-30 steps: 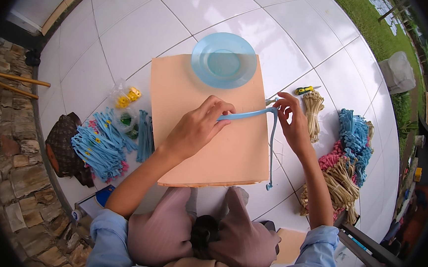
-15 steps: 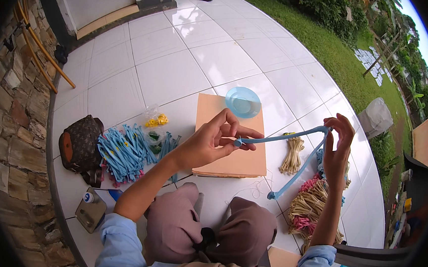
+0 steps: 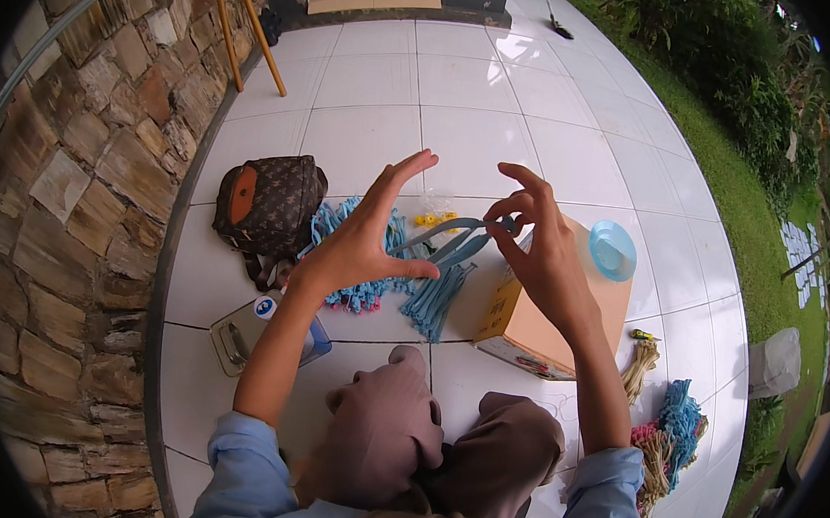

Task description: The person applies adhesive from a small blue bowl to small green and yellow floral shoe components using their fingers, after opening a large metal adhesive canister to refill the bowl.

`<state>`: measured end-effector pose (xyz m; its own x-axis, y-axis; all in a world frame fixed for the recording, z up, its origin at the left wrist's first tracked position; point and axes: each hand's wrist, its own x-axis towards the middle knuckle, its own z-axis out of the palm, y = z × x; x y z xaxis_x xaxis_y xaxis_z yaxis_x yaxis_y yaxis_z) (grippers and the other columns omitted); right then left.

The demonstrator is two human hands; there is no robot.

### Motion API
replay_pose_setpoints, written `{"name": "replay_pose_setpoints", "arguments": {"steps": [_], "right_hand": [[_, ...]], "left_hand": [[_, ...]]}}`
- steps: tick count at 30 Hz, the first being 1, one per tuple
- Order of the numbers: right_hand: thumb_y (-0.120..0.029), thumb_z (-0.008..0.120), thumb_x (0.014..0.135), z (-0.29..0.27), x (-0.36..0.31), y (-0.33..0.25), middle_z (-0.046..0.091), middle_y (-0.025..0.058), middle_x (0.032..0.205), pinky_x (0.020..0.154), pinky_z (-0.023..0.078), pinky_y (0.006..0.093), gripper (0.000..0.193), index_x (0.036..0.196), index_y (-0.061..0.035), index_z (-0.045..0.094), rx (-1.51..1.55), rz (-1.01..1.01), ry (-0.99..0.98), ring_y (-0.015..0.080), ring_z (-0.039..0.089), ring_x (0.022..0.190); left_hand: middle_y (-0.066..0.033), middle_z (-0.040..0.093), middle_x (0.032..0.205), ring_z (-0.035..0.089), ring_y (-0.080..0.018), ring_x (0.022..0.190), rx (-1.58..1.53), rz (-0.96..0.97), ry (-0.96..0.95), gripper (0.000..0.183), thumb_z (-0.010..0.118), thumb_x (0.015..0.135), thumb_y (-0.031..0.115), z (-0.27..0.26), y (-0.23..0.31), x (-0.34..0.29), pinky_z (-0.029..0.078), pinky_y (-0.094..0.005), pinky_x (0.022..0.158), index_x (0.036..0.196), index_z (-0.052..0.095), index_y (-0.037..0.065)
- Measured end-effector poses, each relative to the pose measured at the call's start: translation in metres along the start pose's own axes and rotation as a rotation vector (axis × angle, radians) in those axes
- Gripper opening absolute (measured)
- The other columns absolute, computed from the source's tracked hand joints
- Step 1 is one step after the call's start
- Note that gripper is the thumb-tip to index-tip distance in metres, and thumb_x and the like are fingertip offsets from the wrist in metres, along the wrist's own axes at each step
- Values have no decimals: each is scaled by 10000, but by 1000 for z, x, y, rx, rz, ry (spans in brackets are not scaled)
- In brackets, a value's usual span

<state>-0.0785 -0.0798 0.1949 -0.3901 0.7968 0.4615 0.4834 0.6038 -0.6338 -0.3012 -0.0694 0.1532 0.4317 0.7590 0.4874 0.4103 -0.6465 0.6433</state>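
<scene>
My right hand (image 3: 548, 254) pinches a folded light-blue strap (image 3: 454, 252) between thumb and fingertips. The strap's loops reach leftward to my left hand (image 3: 363, 246), whose fingers are stretched up and thumb held apart. Whether the strap's left end touches that palm I cannot tell. Beneath the hands, a bunch of similar blue straps (image 3: 436, 304) lies on the tiles. A larger pile of blue straps (image 3: 350, 221) with some pink shows partly behind my left hand. Close to my right hand stands a cardboard box (image 3: 525, 334) with a clear blue bowl (image 3: 612, 251) on top.
A brown patterned backpack (image 3: 284, 207) and a metal tin (image 3: 231, 338) are at left, near a stone wall (image 3: 68, 264). Yellow pieces (image 3: 434, 219) lie in a clear bag. On the right are beige bundles (image 3: 638, 371) and a blue bundle (image 3: 680, 422).
My view has swung left. Both hands have moved left of the box. My left hand has let go of the strap's end and spread its fingers; the strap is now folded at my right hand.
</scene>
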Motion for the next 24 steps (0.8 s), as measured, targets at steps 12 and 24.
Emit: {"name": "replay_pose_setpoints", "arguments": {"steps": [12,24], "right_hand": [[-29,502,857,164,-38,138,483,158,1208,889,418,311,514,1310,-57,261,882,686,485,213,487,1085],[49,336,797,254,-105,180,199,173,1454,1075,209,336,667,1406,-46,79,969,1389,497,275,257,1323]], "left_hand": [[-68,584,857,576,-141,727,-973,-719,38,601,608,847,118,165,-132,-87,451,-252,689,1346,273,100],[-191,406,1345,392,-238,1245,-474,-879,-88,543,476,922,177,253,-205,-99,277,-287,1018,1378,246,-6]]}}
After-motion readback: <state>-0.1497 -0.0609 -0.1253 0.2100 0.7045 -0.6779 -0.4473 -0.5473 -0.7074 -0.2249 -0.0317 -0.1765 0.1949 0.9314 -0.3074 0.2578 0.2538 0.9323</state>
